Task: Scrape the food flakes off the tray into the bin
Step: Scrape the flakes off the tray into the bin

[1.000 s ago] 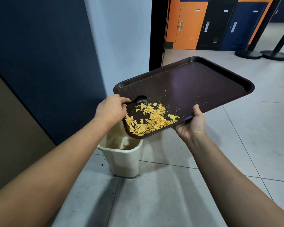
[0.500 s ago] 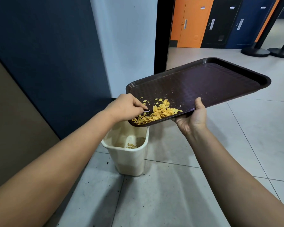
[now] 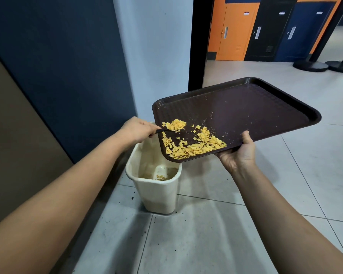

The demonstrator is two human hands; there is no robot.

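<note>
A dark brown tray (image 3: 255,107) is held tilted over a cream bin (image 3: 156,194), its low corner above the bin's mouth. Yellow food flakes (image 3: 194,147) lie heaped along the tray's near-left edge. My right hand (image 3: 238,153) grips the tray's near rim from below, thumb on top. My left hand (image 3: 136,129) holds a black spoon (image 3: 162,130) whose bowl carries a small pile of flakes at the tray's left edge. A few flakes lie at the bottom of the bin.
A dark blue wall panel (image 3: 57,66) stands close on the left, with a white wall behind the bin. Crumbs dot the tiled floor (image 3: 186,244) around the bin. Black stanchion bases (image 3: 309,66) and coloured lockers (image 3: 236,30) stand far back right.
The tray has tipped back to a flatter angle and the flakes now spread along its near edge. My left hand has lifted the spoon with flakes on it. More flakes lie in the bin.
</note>
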